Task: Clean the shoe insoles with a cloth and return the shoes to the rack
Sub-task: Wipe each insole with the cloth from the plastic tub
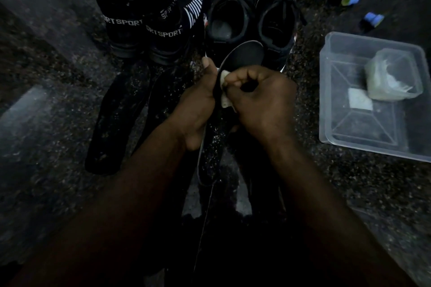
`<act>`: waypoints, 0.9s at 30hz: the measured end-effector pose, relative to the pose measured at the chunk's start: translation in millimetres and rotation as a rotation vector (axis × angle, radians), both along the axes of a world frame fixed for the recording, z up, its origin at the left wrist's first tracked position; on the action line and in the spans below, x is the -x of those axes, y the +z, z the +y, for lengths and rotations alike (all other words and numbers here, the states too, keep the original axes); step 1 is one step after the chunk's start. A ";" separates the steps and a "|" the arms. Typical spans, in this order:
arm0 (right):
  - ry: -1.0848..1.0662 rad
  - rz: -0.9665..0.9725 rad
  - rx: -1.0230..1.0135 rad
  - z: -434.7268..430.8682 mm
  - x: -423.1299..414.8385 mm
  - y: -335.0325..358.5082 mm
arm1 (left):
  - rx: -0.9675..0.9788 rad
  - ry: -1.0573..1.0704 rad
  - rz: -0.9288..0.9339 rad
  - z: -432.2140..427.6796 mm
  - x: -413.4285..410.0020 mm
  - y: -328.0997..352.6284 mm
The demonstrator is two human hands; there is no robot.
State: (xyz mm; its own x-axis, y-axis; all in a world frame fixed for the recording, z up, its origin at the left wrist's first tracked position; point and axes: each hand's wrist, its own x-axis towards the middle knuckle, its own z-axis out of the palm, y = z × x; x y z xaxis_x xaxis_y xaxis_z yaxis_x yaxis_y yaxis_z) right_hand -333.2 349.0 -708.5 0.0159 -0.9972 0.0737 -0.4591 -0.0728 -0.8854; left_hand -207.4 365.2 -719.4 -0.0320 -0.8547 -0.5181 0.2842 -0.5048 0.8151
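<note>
Right hand (258, 100) on cloth (225, 101) — shoes (163, 37) ("SPORT") beyond

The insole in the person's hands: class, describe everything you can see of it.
The insole is dark grey, thin and flat, foam-like by its look, with a rounded end pointing away toward the black laced shoes. It is held up, tilted. The left hand grips its left edge, thumb upward. The right hand presses a small whitish cloth against its top face. The hands hide its middle.
</note>
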 end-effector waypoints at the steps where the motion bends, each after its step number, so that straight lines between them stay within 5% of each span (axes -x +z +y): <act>1: -0.066 0.031 0.028 -2.1 3.1 -0.6 | -0.003 -0.030 0.027 1.2 1.8 1.0; 5: -0.262 0.054 0.047 -12.0 16.9 -3.0 | -0.030 -0.143 0.002 7.5 10.4 4.6; 10: -0.042 -0.046 -0.108 -5.6 4.1 0.9 | -0.047 -0.054 -0.015 6.1 4.3 7.6; 17: -0.311 0.132 0.094 -12.5 19.9 0.7 | -0.060 -0.150 0.006 6.4 7.1 10.7; 23: 0.003 -0.028 -0.095 -3.0 3.2 4.3 | -0.074 -0.048 0.013 5.2 2.7 7.0; 27: -0.108 0.027 0.003 -6.2 9.0 2.9 | -0.062 -0.078 0.001 5.5 1.9 8.9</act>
State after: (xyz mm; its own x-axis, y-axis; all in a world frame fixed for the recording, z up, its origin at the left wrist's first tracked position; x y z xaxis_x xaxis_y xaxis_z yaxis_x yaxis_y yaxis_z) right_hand -342.2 342.7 -705.6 -0.0894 -0.9930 0.0778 -0.4881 -0.0244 -0.8725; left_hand -209.3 370.6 -710.6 -0.0975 -0.8160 -0.5698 0.2425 -0.5748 0.7816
